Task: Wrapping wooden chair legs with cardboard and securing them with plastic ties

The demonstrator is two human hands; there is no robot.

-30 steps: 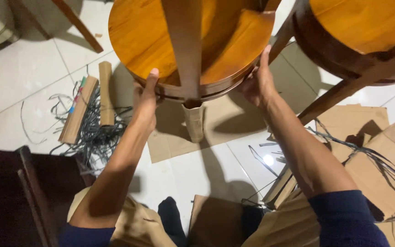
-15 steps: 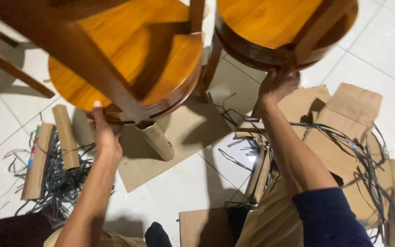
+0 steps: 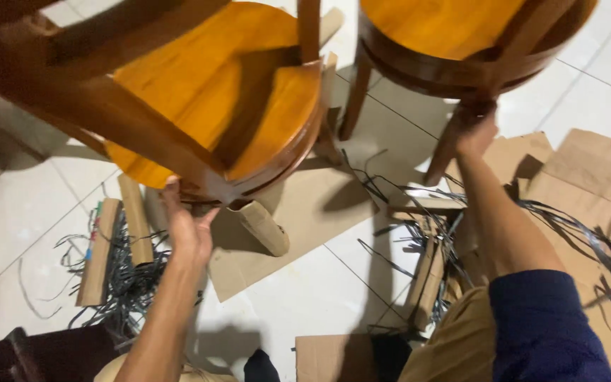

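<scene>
Two round wooden stools fill the top of the view. My left hand grips the rim of the left stool, which is tilted, with its legs blurred across the foreground. One leg tip wrapped in cardboard rests on a flat cardboard sheet. My right hand is closed around a leg of the right stool, just under its seat. Both arms wear dark blue sleeves.
White tiled floor lies beneath. Cardboard tubes and dark plastic strapping lie at left. Torn cardboard sheets and more strapping are scattered at right. A dark wooden piece sits at bottom left.
My right hand left the left stool's rim, moved right and took hold of the right stool's leg. The left stool tilted and shifted. My left hand stayed on its rim.
</scene>
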